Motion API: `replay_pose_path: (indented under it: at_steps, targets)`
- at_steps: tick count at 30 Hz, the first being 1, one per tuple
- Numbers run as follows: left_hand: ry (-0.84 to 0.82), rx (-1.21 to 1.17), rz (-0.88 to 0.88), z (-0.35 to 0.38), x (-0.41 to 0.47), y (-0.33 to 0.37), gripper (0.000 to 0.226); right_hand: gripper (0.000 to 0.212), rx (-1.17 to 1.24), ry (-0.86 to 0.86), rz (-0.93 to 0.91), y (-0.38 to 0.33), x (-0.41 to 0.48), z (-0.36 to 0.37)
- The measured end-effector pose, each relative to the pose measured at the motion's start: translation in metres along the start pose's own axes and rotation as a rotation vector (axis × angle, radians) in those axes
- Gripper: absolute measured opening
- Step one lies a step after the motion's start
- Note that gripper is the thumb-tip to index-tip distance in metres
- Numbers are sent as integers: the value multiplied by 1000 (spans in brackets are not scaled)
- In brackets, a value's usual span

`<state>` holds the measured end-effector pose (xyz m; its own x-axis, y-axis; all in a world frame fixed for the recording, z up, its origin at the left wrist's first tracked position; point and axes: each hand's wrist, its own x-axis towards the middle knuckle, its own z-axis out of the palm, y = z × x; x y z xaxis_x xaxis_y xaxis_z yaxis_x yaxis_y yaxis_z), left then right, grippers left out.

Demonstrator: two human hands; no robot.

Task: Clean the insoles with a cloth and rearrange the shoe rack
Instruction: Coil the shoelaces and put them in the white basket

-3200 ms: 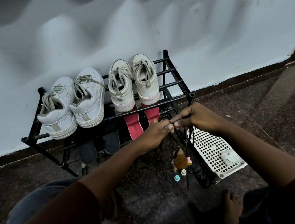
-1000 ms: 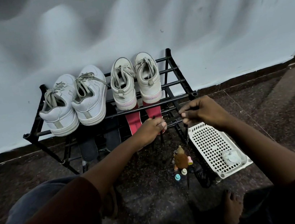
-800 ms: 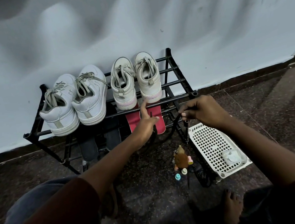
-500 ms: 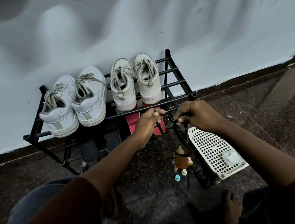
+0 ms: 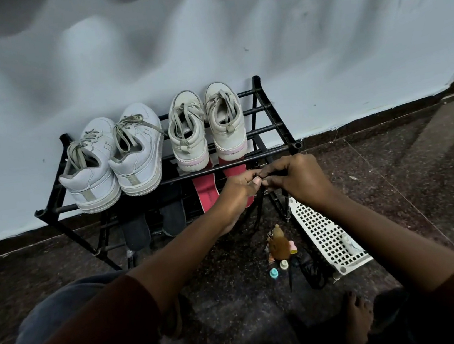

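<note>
A black shoe rack (image 5: 272, 128) stands against the wall. On its top shelf sit a white sneaker pair (image 5: 114, 164) and a beige pair (image 5: 205, 128). On the lower shelf lie two red insoles (image 5: 206, 192) and two black insoles (image 5: 136, 231). My left hand (image 5: 240, 190) and my right hand (image 5: 297, 179) meet in front of the rack's right end. Both pinch a thin black cord (image 5: 259, 211), which hangs down from them. My left hand covers part of the right red insole. No cloth is in sight.
A white perforated tray (image 5: 325, 236) lies on the dark floor to the right of the rack, with a small white object in it. A brown bottle (image 5: 278, 244), small coloured caps (image 5: 274, 273) and a black cord bundle (image 5: 312, 272) sit near my bare foot (image 5: 357, 319).
My left hand left the red insoles and came right to meet my right hand. Both now pinch the black cord at the same spot.
</note>
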<state>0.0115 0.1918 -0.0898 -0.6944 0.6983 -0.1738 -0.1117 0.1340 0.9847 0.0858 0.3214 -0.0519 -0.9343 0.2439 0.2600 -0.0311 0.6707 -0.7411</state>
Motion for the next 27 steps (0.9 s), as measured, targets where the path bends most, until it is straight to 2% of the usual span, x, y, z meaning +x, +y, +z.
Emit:
replay_pose_path:
  at_steps: [8, 14, 18, 21, 25, 26, 27]
  targets:
    - [34, 98, -10, -1, 0, 1, 30, 17, 105, 8, 102, 2, -2, 6]
    - [45, 235, 18, 2, -1, 0, 20, 9, 72, 150, 100, 2, -4, 9]
    - [97, 138, 28, 2, 1, 5, 19, 2, 281, 169, 213, 1, -3, 11]
    - [102, 39, 54, 5, -2, 14, 25, 18, 335, 65, 308, 8, -3, 16]
    - [137, -74, 94, 4, -2, 18, 24, 47, 697, -37, 472, 9, 0, 24]
    - [135, -105, 113, 4, -1, 19, 23, 51, 746, -47, 480, 8, -1, 25]
    - [127, -125, 131, 3, -1, 20, 22, 46, 768, -68, 468, 9, -1, 28]
